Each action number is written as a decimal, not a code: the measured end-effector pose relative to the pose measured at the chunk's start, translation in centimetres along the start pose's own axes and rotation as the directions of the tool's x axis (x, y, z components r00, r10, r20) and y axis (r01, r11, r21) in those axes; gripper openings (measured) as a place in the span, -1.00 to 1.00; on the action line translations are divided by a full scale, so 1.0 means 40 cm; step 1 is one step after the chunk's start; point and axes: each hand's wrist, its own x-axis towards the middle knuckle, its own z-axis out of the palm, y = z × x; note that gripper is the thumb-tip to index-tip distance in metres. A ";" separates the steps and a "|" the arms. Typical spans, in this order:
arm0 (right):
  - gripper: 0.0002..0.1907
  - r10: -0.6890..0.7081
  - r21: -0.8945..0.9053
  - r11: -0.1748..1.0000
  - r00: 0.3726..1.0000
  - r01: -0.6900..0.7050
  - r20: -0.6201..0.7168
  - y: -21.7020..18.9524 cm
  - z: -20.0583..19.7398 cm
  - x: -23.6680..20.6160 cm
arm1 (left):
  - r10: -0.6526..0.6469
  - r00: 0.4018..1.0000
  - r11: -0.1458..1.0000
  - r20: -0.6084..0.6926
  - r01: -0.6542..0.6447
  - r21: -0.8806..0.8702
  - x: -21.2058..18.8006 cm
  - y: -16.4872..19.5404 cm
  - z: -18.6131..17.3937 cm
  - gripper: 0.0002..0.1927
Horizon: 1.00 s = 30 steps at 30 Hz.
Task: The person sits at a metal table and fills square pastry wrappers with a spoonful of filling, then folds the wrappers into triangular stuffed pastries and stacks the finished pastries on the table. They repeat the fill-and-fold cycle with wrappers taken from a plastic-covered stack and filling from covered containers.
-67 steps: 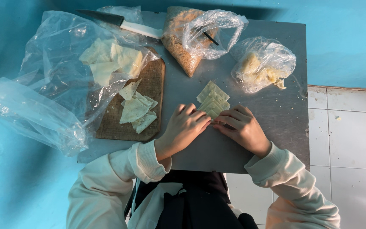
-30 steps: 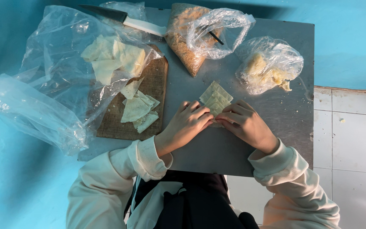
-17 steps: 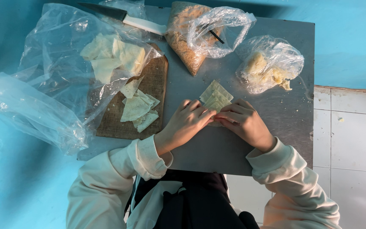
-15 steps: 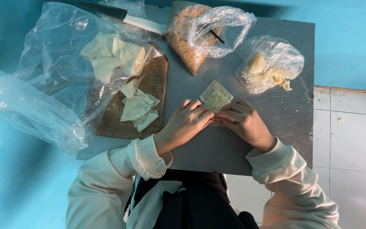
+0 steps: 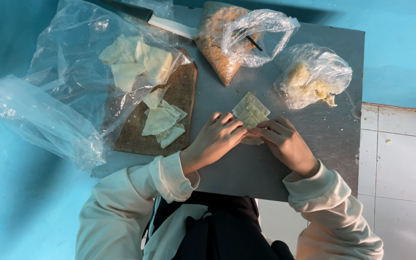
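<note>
On a grey metal table (image 5: 314, 139), my left hand (image 5: 215, 139) and my right hand (image 5: 285, 142) both press their fingertips onto the near end of a pale, ridged pastry sheet (image 5: 251, 110). The sheet's far half lies flat and shows beyond my fingers. Its near part is hidden under both hands. A wooden cutting board (image 5: 172, 115) to the left carries several more cut pastry pieces (image 5: 162, 123).
A large clear plastic bag (image 5: 68, 86) holding pastry sheets sprawls over the board and the table's left edge. A knife with a white handle (image 5: 169, 25) lies at the back. A bag of brown crumbs (image 5: 227, 43) and a bag of yellowish filling (image 5: 311, 79) stand behind my hands.
Both hands stay on the pastry sheet and have drawn closer together over its near end. The sheet has shifted only slightly.
</note>
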 end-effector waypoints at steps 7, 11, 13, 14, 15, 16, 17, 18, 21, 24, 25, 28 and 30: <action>-0.71 -0.004 -0.020 1.000 1.000 0.004 0.010 -0.011 -0.012 0.002 | -0.013 1.000 1.000 -0.004 0.013 -0.007 0.002 -0.002 -0.002 -0.83; -0.69 -0.009 -0.029 1.000 1.000 0.008 -0.018 -0.010 -0.010 0.004 | -0.017 1.000 1.000 -0.026 0.017 -0.008 0.003 0.000 -0.005 -0.82; -0.68 -0.006 -0.036 0.999 1.000 0.005 -0.027 -0.010 -0.008 0.003 | -0.017 0.999 1.000 -0.035 0.017 -0.002 0.005 0.000 -0.004 -0.82; -0.67 0.000 -0.037 0.999 1.000 -0.001 -0.029 -0.011 -0.005 0.003 | -0.018 0.999 1.000 -0.038 0.018 0.005 0.004 0.001 -0.004 -0.83; -0.67 0.004 -0.038 0.999 1.000 -0.006 -0.031 -0.010 -0.004 0.002 | -0.018 0.999 1.000 -0.040 0.019 0.013 0.004 0.002 -0.004 -0.83; -0.66 0.007 -0.037 0.999 0.999 -0.009 -0.033 -0.009 -0.001 0.000 | -0.017 0.999 1.000 -0.034 0.018 0.010 0.004 0.003 -0.003 -0.83; -0.67 0.012 -0.040 0.999 0.999 -0.013 -0.040 -0.010 0.003 0.000 | -0.017 0.999 1.000 -0.027 0.018 0.009 0.003 0.003 -0.005 -0.83; -0.68 0.015 -0.043 0.999 0.999 -0.017 -0.047 -0.010 0.007 0.000 | -0.017 1.000 1.000 -0.021 0.018 0.008 0.003 0.002 -0.006 -0.83; -0.72 0.023 -0.040 0.999 0.997 -0.026 -0.076 -0.009 0.020 0.000 | -0.023 1.000 1.000 -0.010 0.023 0.018 0.008 0.004 -0.006 -0.81; -0.73 0.021 -0.034 0.999 0.995 -0.025 -0.093 -0.006 0.023 -0.004 | -0.020 1.000 1.000 -0.017 0.020 0.003 0.008 0.006 -0.006 -0.66; -0.73 0.019 -0.033 0.999 0.995 -0.022 -0.096 -0.005 0.024 -0.004 | -0.019 1.000 1.000 -0.017 0.019 0.012 0.007 0.005 -0.006 -0.69; -0.75 0.039 -0.015 0.999 0.994 -0.041 -0.103 -0.004 0.027 -0.002 | -0.023 1.000 0.999 -0.013 0.023 0.028 0.005 0.003 -0.003 -0.74; -0.76 0.048 -0.016 0.999 0.993 -0.050 -0.104 -0.004 0.029 0.000 | -0.032 0.999 0.999 -0.002 0.032 0.022 0.005 0.001 0.000 -0.75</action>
